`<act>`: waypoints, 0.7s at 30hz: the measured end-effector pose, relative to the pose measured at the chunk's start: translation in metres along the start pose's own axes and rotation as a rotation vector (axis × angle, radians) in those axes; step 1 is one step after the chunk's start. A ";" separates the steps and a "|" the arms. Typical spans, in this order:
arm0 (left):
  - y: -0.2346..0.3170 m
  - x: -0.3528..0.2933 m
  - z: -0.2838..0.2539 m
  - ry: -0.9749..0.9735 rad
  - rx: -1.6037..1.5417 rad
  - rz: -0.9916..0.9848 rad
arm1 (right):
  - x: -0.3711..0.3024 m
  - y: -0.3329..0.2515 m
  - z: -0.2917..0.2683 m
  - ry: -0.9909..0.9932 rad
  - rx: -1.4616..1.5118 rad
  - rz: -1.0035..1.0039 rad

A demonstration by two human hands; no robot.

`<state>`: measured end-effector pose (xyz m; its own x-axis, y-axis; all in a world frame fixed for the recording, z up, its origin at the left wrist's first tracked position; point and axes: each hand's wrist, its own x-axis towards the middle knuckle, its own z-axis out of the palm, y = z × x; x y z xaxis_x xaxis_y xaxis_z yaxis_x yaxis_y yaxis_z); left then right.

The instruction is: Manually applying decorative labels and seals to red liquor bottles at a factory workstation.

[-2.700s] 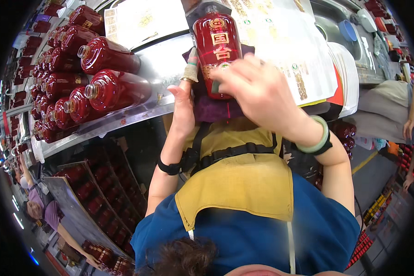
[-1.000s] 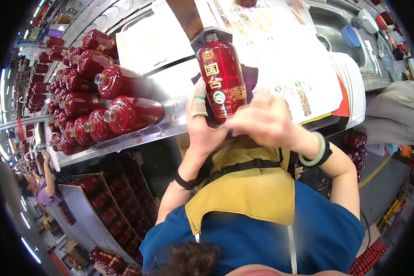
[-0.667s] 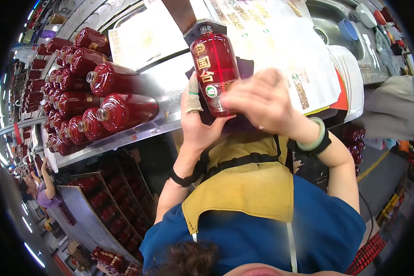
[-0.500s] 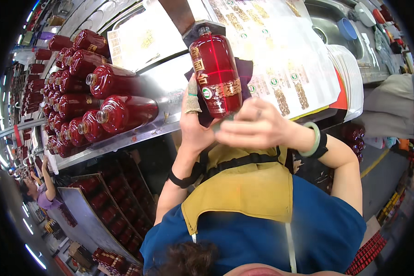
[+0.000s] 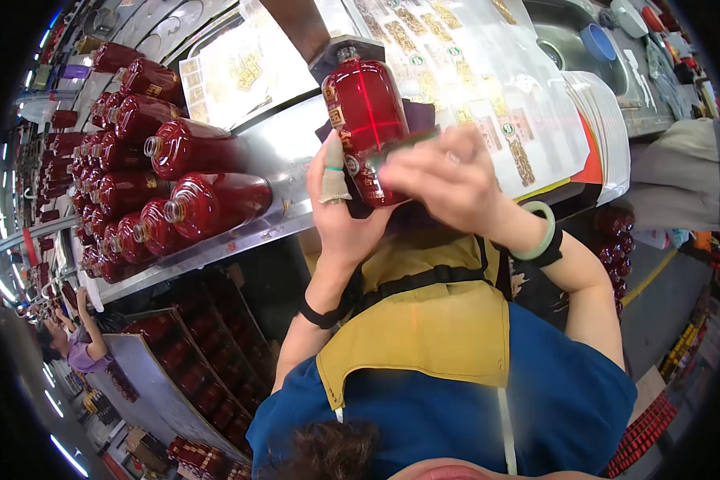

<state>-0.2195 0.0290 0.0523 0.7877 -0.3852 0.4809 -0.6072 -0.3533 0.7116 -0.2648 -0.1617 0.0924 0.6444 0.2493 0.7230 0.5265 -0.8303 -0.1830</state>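
Note:
A red glass bottle (image 5: 368, 104) lies with its open neck against a dark angled metal stop, gold and green decals on its side and thin bright red light lines crossing it. My left hand (image 5: 344, 216) grips the bottle at its lower left; cloth covers one finger. Across the bottle's lower part, my right hand (image 5: 452, 176) is closed, blurred by motion. A thin dark green flat piece (image 5: 408, 146) shows at its fingers, its kind unclear. Dark purple cloth (image 5: 421, 117) lies under the bottle.
Several red bottles (image 5: 192, 148) lie along the metal bench at left. Wet decal sheets (image 5: 472, 88) cover the white surface at right, near a sink (image 5: 556, 40) with a blue bowl (image 5: 598, 42). Crates of bottles (image 5: 192, 352) stand below. Another person (image 5: 84, 344) works at far left.
The bottle has turned, so its gold decals sit farther left. My right hand has moved up from below the bottle's base onto its lower side, with the green piece.

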 end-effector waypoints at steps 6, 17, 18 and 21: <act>-0.004 0.001 0.000 0.022 -0.009 0.055 | 0.008 -0.012 -0.014 0.019 0.089 0.050; -0.014 -0.011 -0.004 -0.114 -0.053 -0.048 | 0.023 -0.018 0.009 0.106 0.384 0.425; -0.014 -0.009 -0.004 -0.122 -0.063 -0.029 | 0.023 -0.020 0.012 0.083 0.365 0.533; -0.015 -0.006 -0.006 -0.136 -0.066 0.000 | 0.008 -0.015 0.015 0.061 0.251 0.711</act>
<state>-0.2147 0.0420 0.0420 0.7636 -0.4987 0.4101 -0.5954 -0.2981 0.7461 -0.2591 -0.1401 0.0914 0.8478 -0.3381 0.4086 0.1111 -0.6402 -0.7602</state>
